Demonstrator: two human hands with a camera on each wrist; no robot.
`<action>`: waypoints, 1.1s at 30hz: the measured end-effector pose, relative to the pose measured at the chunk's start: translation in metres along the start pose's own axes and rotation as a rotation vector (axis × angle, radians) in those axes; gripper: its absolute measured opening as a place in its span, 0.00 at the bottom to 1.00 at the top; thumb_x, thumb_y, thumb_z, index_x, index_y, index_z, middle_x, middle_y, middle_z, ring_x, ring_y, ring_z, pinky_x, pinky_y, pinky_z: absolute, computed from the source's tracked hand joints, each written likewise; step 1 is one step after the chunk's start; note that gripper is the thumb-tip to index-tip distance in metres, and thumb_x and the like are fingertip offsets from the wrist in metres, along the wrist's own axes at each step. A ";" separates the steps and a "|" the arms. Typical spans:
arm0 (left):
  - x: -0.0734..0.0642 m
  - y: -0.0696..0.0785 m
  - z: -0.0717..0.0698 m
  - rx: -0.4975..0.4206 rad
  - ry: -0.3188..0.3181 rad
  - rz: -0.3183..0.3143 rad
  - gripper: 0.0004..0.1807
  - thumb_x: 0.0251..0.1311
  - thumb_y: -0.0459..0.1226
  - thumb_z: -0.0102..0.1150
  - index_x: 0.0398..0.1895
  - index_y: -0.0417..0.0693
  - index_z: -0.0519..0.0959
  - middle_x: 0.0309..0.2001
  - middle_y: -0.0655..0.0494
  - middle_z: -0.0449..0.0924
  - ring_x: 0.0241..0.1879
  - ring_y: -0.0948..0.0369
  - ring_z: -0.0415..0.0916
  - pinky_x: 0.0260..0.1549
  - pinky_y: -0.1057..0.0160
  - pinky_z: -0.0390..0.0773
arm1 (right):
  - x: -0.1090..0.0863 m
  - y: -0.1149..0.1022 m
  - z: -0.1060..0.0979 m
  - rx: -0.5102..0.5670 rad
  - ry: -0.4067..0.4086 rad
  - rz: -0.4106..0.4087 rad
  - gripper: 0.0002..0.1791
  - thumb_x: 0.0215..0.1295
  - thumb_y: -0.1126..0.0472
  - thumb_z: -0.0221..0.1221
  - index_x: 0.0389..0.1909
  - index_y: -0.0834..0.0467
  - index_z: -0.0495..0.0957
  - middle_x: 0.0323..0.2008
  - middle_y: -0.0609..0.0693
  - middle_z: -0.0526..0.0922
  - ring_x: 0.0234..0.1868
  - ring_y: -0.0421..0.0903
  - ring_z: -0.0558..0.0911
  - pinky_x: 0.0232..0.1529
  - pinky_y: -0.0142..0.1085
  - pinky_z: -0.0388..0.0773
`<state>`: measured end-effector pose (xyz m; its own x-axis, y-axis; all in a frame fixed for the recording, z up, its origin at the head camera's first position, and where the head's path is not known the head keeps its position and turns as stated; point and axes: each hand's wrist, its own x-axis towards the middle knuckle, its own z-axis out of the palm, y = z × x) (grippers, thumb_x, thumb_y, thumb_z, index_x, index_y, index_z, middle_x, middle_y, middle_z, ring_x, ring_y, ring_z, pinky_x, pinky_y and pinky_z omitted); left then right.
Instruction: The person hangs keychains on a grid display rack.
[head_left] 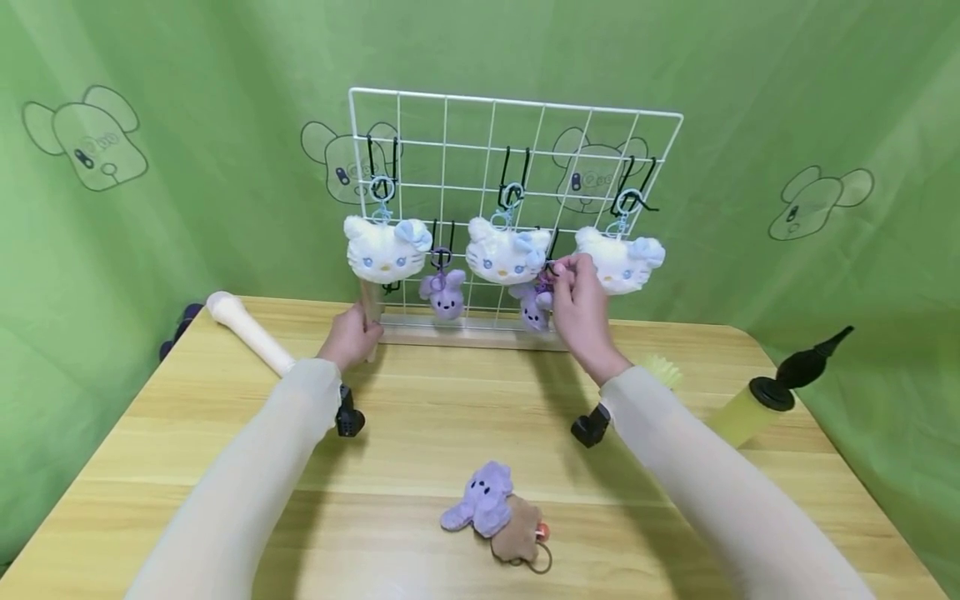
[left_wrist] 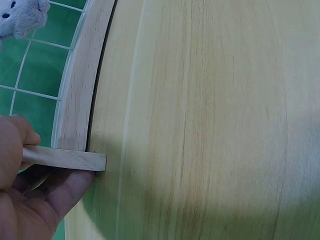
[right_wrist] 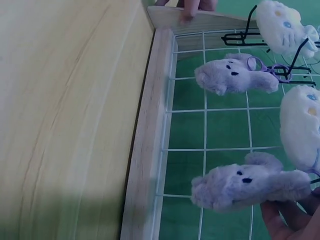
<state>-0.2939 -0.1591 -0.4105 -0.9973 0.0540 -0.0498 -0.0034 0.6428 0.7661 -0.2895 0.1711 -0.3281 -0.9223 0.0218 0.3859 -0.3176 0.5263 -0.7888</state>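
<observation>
A white wire grid rack (head_left: pixel 516 102) stands upright in a wooden base (head_left: pixel 480 337). My left hand (head_left: pixel 350 336) grips the wooden side piece (left_wrist: pixel 75 159) at the rack's left end. At the lower right of the grid, my right hand (head_left: pixel 583 312) pinches the purple ring of a purple bunny plush keychain (head_left: pixel 532 310), close to a black hook. In the right wrist view this plush (right_wrist: pixel 235 187) lies by my fingertips, with its ring mostly hidden. Another purple bunny keychain (head_left: pixel 447 300) hangs to the left. Three white cat-face plush keychains (head_left: pixel 386 252) hang in the row above.
On the table's front part lie a purple plush (head_left: pixel 487 497) and a brown plush keychain (head_left: pixel 517 531), overlapping. A white rod (head_left: pixel 247 329) lies at the left. At the right stands a yellow pump (head_left: pixel 750 412) with a black nozzle. A green curtain (head_left: pixel 750 108) hangs behind the rack.
</observation>
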 end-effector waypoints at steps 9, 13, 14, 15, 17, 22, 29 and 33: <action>-0.001 -0.001 0.000 0.007 0.003 0.012 0.28 0.75 0.32 0.46 0.74 0.28 0.60 0.61 0.24 0.77 0.38 0.50 0.81 0.35 0.60 0.85 | 0.004 -0.001 0.004 -0.071 -0.055 -0.005 0.14 0.84 0.61 0.43 0.60 0.65 0.66 0.33 0.53 0.74 0.29 0.44 0.71 0.24 0.28 0.71; -0.002 0.000 0.001 0.005 -0.002 0.008 0.29 0.75 0.32 0.46 0.75 0.28 0.60 0.61 0.24 0.76 0.37 0.51 0.80 0.34 0.62 0.83 | 0.001 0.001 0.003 -0.099 -0.071 -0.028 0.14 0.83 0.63 0.45 0.61 0.67 0.65 0.38 0.60 0.79 0.33 0.49 0.77 0.28 0.31 0.77; -0.002 0.000 0.001 0.010 0.000 0.013 0.29 0.74 0.32 0.45 0.74 0.28 0.60 0.62 0.24 0.76 0.38 0.51 0.80 0.34 0.62 0.83 | 0.000 0.001 0.002 -0.106 -0.074 -0.039 0.15 0.82 0.64 0.46 0.62 0.67 0.65 0.41 0.62 0.81 0.37 0.52 0.80 0.32 0.33 0.81; -0.002 0.000 0.001 0.012 0.002 0.014 0.29 0.74 0.32 0.45 0.74 0.28 0.60 0.62 0.24 0.76 0.38 0.50 0.80 0.35 0.62 0.84 | -0.001 0.002 0.001 -0.111 -0.079 -0.049 0.16 0.82 0.64 0.46 0.62 0.68 0.64 0.44 0.64 0.82 0.41 0.54 0.82 0.37 0.36 0.84; -0.001 0.000 0.001 0.014 0.007 0.019 0.28 0.74 0.32 0.46 0.74 0.27 0.60 0.61 0.24 0.77 0.37 0.50 0.80 0.34 0.62 0.84 | -0.004 0.004 -0.001 -0.124 -0.091 -0.070 0.17 0.81 0.65 0.46 0.64 0.70 0.64 0.51 0.69 0.82 0.49 0.59 0.84 0.47 0.44 0.87; 0.001 0.000 0.002 0.009 0.004 0.021 0.28 0.74 0.32 0.46 0.74 0.27 0.60 0.61 0.24 0.77 0.33 0.54 0.78 0.29 0.65 0.82 | -0.014 0.008 -0.008 -0.190 -0.133 -0.087 0.21 0.81 0.65 0.47 0.68 0.71 0.62 0.59 0.72 0.80 0.59 0.65 0.83 0.58 0.54 0.86; 0.001 0.000 0.001 0.005 0.002 0.021 0.28 0.74 0.31 0.46 0.73 0.26 0.60 0.59 0.23 0.77 0.32 0.54 0.78 0.26 0.66 0.81 | -0.034 0.014 -0.016 -0.276 -0.223 -0.115 0.23 0.81 0.64 0.48 0.70 0.72 0.59 0.66 0.73 0.76 0.67 0.67 0.78 0.69 0.57 0.79; 0.000 0.000 0.000 0.000 -0.001 0.016 0.28 0.74 0.31 0.45 0.73 0.25 0.59 0.59 0.23 0.77 0.31 0.54 0.79 0.25 0.67 0.81 | -0.048 0.017 -0.020 -0.306 -0.264 -0.108 0.25 0.81 0.63 0.48 0.71 0.71 0.59 0.65 0.73 0.77 0.66 0.68 0.79 0.68 0.58 0.79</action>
<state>-0.2942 -0.1590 -0.4100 -0.9971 0.0654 -0.0381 0.0128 0.6417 0.7668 -0.2460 0.1957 -0.3504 -0.9246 -0.2453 0.2915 -0.3725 0.7426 -0.5565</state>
